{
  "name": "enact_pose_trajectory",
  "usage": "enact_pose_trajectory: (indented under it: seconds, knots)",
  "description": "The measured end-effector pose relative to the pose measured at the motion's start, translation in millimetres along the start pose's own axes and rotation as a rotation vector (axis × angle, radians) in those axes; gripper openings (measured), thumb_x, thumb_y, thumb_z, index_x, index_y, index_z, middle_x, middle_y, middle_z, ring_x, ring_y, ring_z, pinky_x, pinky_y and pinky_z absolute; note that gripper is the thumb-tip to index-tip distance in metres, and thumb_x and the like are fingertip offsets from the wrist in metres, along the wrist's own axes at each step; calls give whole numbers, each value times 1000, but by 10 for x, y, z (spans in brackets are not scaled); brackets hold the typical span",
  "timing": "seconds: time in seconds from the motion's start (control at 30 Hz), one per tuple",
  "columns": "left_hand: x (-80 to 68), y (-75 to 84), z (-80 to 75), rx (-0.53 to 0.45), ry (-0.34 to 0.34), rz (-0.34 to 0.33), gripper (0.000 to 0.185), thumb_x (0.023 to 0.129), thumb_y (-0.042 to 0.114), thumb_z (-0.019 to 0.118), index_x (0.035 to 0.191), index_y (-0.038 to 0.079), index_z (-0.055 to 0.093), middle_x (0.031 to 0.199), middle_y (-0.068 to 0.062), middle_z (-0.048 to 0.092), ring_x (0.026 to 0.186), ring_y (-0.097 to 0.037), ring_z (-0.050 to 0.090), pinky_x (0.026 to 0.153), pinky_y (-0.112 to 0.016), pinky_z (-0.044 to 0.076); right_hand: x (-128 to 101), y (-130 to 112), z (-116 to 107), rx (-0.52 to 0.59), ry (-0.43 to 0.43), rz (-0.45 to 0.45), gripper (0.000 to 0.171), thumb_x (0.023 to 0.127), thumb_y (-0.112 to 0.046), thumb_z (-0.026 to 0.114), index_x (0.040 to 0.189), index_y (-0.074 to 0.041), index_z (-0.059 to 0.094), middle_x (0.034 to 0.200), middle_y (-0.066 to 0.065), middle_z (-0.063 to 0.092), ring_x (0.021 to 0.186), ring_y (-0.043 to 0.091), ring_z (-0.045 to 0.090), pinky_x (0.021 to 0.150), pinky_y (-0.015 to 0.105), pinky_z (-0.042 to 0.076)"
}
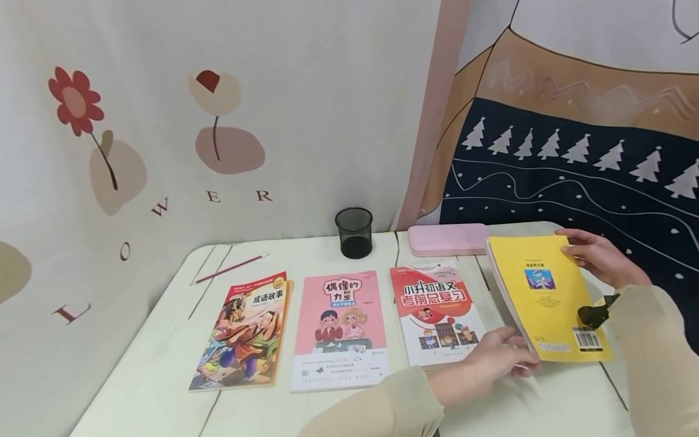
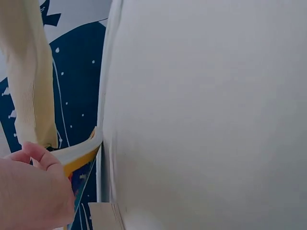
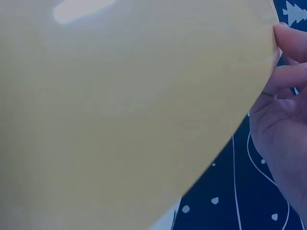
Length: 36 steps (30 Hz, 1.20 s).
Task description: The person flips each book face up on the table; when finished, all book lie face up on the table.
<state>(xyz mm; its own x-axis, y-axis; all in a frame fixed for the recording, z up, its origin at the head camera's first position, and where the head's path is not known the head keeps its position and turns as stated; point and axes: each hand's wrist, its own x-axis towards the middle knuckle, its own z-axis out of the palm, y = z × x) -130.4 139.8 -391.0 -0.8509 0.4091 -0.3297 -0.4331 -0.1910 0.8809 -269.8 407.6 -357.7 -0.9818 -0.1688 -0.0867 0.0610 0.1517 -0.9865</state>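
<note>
A yellow book [image 1: 554, 315] with a small blue picture and a barcode is tilted at the table's right side, its page edges showing along the left. My right hand [image 1: 603, 258] pinches its far right edge, and in the right wrist view the thumb and fingers [image 3: 288, 76] grip the yellow cover's rim. At the near left corner my left hand [image 1: 499, 358] holds the book, fingers curled at its edge. The left wrist view has this hand [image 2: 36, 191] against the book's white page edges [image 2: 79, 152]. Just left lies a red-and-white book [image 1: 437, 303], partly behind the left hand.
A pink book [image 1: 341, 321] and a colourful storybook [image 1: 248, 334] lie in a row further left. Behind them are a pencil [image 1: 232, 268], a black mesh pen holder [image 1: 355, 233] and a pink case [image 1: 449, 238]. Printed curtains [image 1: 327, 121] hang at the table's back edge.
</note>
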Motion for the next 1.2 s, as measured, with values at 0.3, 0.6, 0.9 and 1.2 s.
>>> enact_pose_trajectory:
  seconds: [0.3,0.6,0.9,1.2]
  knots:
    - [21,11,-6,38,22,62,44,70,-14,62,107,8,52,88,-5,52,70,-21,58,63,-37,51,32,-11,45,-59,56,35,37,88,-16,55,123,-15,44,92,-15,57,79,10,52,71,19,46]
    - [2,-12,-5,138,73,65,46,71,-5,66,109,12,46,78,-3,56,68,-27,60,66,-36,48,53,-2,93,-151,52,29,28,90,-20,52,117,-21,47,93,-15,56,82,11,51,72,19,44]
    - [19,-18,0,164,141,91,43,71,-2,68,104,13,47,72,-1,56,65,-23,58,64,-35,48,66,18,98,-250,61,38,35,88,-29,53,121,-18,45,97,-14,53,89,15,46,78,29,37]
    - [24,2,-6,135,153,94,40,72,-4,67,103,11,46,71,-4,54,64,-23,60,65,-36,49,23,-21,84,-321,67,39,39,89,-28,52,123,-12,42,95,-16,52,87,15,48,77,33,39]
